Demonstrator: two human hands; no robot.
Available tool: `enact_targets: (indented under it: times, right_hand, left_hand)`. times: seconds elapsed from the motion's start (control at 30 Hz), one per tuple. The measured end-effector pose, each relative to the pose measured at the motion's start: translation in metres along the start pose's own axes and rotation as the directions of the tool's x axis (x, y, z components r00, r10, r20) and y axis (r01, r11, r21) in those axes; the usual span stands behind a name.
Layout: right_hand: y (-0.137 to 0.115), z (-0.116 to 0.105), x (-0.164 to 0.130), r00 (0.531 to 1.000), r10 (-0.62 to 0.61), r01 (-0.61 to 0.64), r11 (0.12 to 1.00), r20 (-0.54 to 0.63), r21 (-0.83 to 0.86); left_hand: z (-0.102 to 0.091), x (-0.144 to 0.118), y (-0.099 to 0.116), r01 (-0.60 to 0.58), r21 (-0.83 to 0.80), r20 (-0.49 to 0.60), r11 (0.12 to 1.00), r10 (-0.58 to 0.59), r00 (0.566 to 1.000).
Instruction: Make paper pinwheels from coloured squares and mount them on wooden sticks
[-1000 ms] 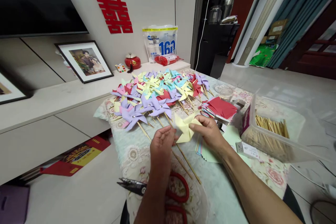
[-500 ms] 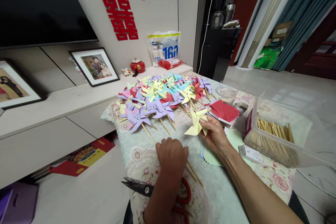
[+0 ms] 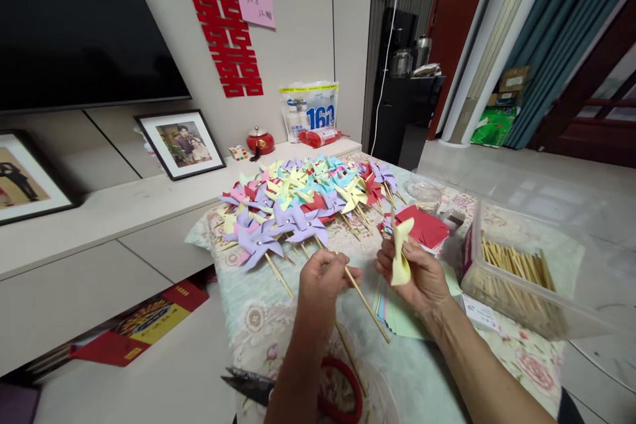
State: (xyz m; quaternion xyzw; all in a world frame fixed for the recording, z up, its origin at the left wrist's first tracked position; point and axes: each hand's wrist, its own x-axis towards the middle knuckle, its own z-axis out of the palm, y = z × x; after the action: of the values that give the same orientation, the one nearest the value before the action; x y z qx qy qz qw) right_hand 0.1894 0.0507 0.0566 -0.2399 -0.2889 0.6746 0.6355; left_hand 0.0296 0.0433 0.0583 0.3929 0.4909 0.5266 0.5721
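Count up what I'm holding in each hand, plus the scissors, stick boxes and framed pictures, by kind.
yellow paper pinwheel, in right hand: 1
wooden stick, in left hand: 1
red-handled scissors: 1
clear box of sticks: 1
framed pictures: 2
Total: 6

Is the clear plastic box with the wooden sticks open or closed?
Open. The clear plastic box shows no lid on top, and the wooden sticks lie exposed inside.

Soft, even indoor light fills the room, casting only faint shadows under the pinwheels [image 3: 298,202] on the table [image 3: 427,371]. A dull sheen lies on the dark television [image 3: 74,20]. Wide-angle distortion bends the walls and doorway at the edges (the centre stays fairly sharp), and the hands show slight blur.
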Motion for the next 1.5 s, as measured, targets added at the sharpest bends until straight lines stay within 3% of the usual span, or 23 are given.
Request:
enact_targets:
  times: [0.07, 0.13, 0.37, 0.47, 0.6, 0.77, 0.93, 1.07, 1.23, 1.5]
  right_hand:
    - [-0.003, 0.0, -0.001, 1.0, 0.005, -0.005, 1.0, 0.031, -0.012]
    - [-0.004, 0.0, -0.001, 0.999, -0.005, 0.007, 0.999, 0.041, -0.047]
    - [0.003, -0.006, -0.004, 0.992, -0.002, 0.023, 0.985, 0.128, -0.17]
    - [0.007, -0.008, -0.005, 0.979, -0.037, 0.094, 0.954, 0.2, -0.285]
    - [0.009, -0.007, -0.003, 0.938, -0.123, 0.275, 0.833, 0.324, -0.479]
    - [0.007, 0.001, -0.007, 0.876, -0.202, 0.458, 0.635, 0.439, -0.622]
    - [0.007, 0.007, -0.012, 0.747, -0.355, 0.664, 0.349, 0.563, -0.661]
    - [0.009, 0.009, -0.013, 0.661, -0.435, 0.73, 0.184, 0.612, -0.658]
    - [0.009, 0.014, -0.014, 0.615, -0.475, 0.751, 0.108, 0.63, -0.652]
    - [0.009, 0.016, -0.016, 0.624, -0.498, 0.732, 0.104, 0.602, -0.673]
  left_hand:
    - [0.004, 0.004, -0.005, 0.037, -0.247, 0.019, 0.968, -0.033, 0.999]
    - [0.005, 0.007, -0.011, 0.006, -0.336, -0.002, 0.942, -0.007, 1.0]
    - [-0.001, 0.001, -0.017, 0.006, -0.403, 0.02, 0.915, 0.002, 1.0]
    - [-0.001, -0.001, -0.017, 0.022, -0.426, 0.016, 0.904, -0.017, 1.0]
    - [0.0, 0.0, -0.021, 0.026, -0.432, 0.006, 0.901, -0.026, 1.0]
    - [0.001, -0.001, -0.027, -0.054, -0.401, -0.029, 0.914, 0.047, 0.998]
    - [0.0, -0.004, -0.026, -0.099, -0.397, 0.008, 0.912, 0.111, 0.994]
    - [0.0, -0.007, -0.026, -0.097, -0.387, 0.065, 0.917, 0.132, 0.989]
    - [0.001, -0.009, -0.026, -0.123, -0.393, 0.104, 0.911, 0.177, 0.979]
    - [0.002, -0.01, -0.025, -0.263, -0.357, 0.114, 0.896, 0.321, 0.94]
